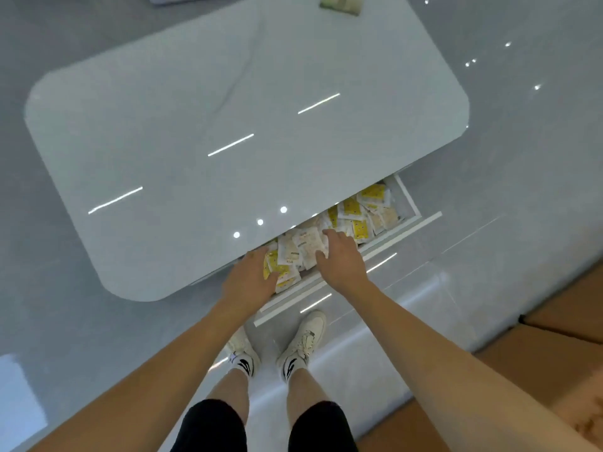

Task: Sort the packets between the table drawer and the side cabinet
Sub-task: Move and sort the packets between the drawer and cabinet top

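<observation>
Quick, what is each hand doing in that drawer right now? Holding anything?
Left hand: fingers laid on the packets in the drawer; a grip cannot be told.
Right hand: fingers curled round white packets, holding them.

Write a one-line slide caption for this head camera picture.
Both hands, left hand and right hand, reach into packets filling the open table drawer.

Table drawer [409, 203] pulled open under the near edge of the white table [228, 125], white inside, front panel toward the person. Packets [354, 216] fill it in a loose overlapping heap, flat yellow and white sachets lying at mixed angles. Print on them too small to read.
</observation>
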Available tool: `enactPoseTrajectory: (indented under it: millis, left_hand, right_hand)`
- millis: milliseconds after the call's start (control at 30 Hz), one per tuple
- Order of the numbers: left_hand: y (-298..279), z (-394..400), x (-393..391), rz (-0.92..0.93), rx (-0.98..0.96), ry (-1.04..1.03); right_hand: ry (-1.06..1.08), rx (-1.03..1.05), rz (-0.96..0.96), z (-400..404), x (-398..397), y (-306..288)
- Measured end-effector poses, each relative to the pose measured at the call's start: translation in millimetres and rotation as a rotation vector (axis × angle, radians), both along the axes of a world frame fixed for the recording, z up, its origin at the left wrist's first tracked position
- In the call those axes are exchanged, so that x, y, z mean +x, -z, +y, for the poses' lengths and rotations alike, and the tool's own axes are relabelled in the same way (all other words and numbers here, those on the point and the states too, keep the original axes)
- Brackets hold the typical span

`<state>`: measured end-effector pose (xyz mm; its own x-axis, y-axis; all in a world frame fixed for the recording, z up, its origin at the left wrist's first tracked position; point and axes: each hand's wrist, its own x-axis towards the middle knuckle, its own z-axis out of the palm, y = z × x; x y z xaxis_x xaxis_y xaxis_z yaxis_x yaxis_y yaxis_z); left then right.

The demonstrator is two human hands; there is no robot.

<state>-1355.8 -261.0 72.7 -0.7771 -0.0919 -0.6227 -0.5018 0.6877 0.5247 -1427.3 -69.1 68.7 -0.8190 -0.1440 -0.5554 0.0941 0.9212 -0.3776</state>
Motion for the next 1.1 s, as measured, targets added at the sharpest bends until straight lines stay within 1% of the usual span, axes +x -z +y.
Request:
enactPoseTrajectory:
  millis: [100, 267, 367, 467, 633, 767, 900, 1100]
  left_hand:
    - [-98.8, -5.6, -10.4, 0.126, -0.137, 0.181]
    - [-234.6, -9.8, -18.2, 0.379, -0.265, 0.411]
    - [-295.0, -6.7, -11.8, 0.492, -0.292, 0.5]
    - [-337.6, 0.2, -7.4, 0.578, -0.269, 0.631]
    - [-376.2, 27.2, 6.3, 0.763, -0.224, 0.967]
    - [-386.9, 73.6, 67.1, 0.824, -0.113, 1.247]
    - [-391.5, 124.8, 184.4, 0.823, 0.026, 1.56]
    - [-391.4, 165.7, 397.7, 0.852, 0.262, 1.888]
  right_hand:
    - [-0.042, 0.049, 0.118, 0.6, 9.9, -95.4]
    - [0.025, 0.011, 0.29, 4.5, 46.4, -235.4]
    - [0.138, -0.019, 0.392, 3.4, 84.5, -296.5]
    - [0.279, -0.003, 0.508, 1.0, 126.2, -335.8]
    - [0.571, 0.142, 0.576, 7.2, 208.1, -372.0]
    - [0.851, 0.236, 0.605, 7.0, 312.9, -387.8]
    - [1.129, 0.348, 0.588, 0.6, 449.4, -389.9]
    - [1.514, 0.43, 0.483, -33.3, 667.1, -381.0]
